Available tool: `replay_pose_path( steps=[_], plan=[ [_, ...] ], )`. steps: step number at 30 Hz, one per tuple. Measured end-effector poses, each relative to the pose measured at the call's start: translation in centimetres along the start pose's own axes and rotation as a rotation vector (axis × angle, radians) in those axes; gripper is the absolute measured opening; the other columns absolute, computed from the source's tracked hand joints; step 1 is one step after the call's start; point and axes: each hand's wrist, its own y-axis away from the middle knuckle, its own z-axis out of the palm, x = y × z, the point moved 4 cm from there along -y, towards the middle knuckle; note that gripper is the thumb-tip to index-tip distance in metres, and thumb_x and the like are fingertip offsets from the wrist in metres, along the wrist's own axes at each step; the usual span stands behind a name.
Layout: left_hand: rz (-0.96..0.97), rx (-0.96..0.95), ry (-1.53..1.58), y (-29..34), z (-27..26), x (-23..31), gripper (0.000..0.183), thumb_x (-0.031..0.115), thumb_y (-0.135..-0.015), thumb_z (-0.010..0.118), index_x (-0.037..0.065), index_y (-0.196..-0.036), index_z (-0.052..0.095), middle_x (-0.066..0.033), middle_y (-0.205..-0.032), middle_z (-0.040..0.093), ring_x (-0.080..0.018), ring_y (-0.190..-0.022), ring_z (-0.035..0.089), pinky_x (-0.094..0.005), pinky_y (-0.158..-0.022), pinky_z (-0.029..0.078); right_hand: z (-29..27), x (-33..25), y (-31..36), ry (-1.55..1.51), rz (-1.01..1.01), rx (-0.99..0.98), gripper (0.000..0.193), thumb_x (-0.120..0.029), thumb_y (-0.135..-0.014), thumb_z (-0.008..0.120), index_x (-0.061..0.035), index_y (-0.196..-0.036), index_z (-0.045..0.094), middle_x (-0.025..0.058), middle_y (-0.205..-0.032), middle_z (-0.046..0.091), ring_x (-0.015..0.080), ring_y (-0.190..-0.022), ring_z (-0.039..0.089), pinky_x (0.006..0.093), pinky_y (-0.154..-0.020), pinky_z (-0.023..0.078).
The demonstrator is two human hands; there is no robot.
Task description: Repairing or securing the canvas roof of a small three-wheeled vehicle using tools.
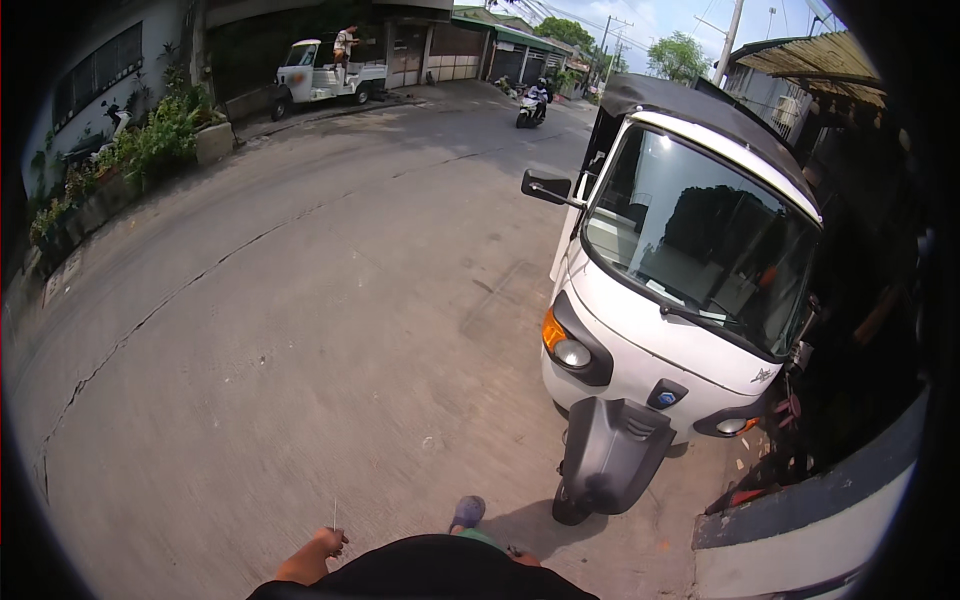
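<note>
Low in the picture, my left hand [328, 542] is closed around a thin, pale rod [335, 513] that points up from the fingers. What kind of rod it is, I cannot make out. My right hand [524, 557] shows only in part beside my dark shirt [430, 570]. Its fingers look curled, with something small and dark at them, too small to name. Ahead to the right stands a white three-wheeler [650, 320] with a dark grey front mudguard [615, 455]. Neither hand touches it.
A concrete road [300, 330] with a long crack curves ahead. A motorcycle with a rider [533, 105] is farther up. Another white three-wheeler [305, 75] carries a standing person [344, 50]. Plants [165, 135] line the left; a low wall [800, 550] stands at the right.
</note>
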Motion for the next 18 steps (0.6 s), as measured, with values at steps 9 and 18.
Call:
replay_pose_path(
  steps=[9,18],
  plan=[
    [-0.372,0.274,-0.226,-7.2,5.0,12.5,0.046,0.039,-0.097,0.054,-0.001,-0.109,0.072,-0.0198,-0.102,0.073,-0.0276,-0.103,0.07,-0.0354,-0.092,0.052,-9.9,-1.4,-18.5,-0.248,0.101,-0.21,0.058,-0.053,-0.094,0.058,0.0034,-0.097,0.072,0.0178,-0.09,0.071,0.0262,-0.084,0.07,0.0458,-0.072,0.054],
    [0.23,0.142,0.523,-9.7,-2.4,25.2,0.039,0.027,-0.105,0.041,-0.001,-0.09,0.065,-0.0084,-0.07,0.058,-0.0188,-0.055,0.058,-0.0353,-0.049,0.052,-21.6,-20.4,-29.6,-0.121,-0.01,-0.024,0.056,-0.051,-0.096,0.058,0.004,-0.085,0.066,0.014,-0.067,0.065,0.0245,-0.058,0.065,0.0391,-0.055,0.054]
  ],
)
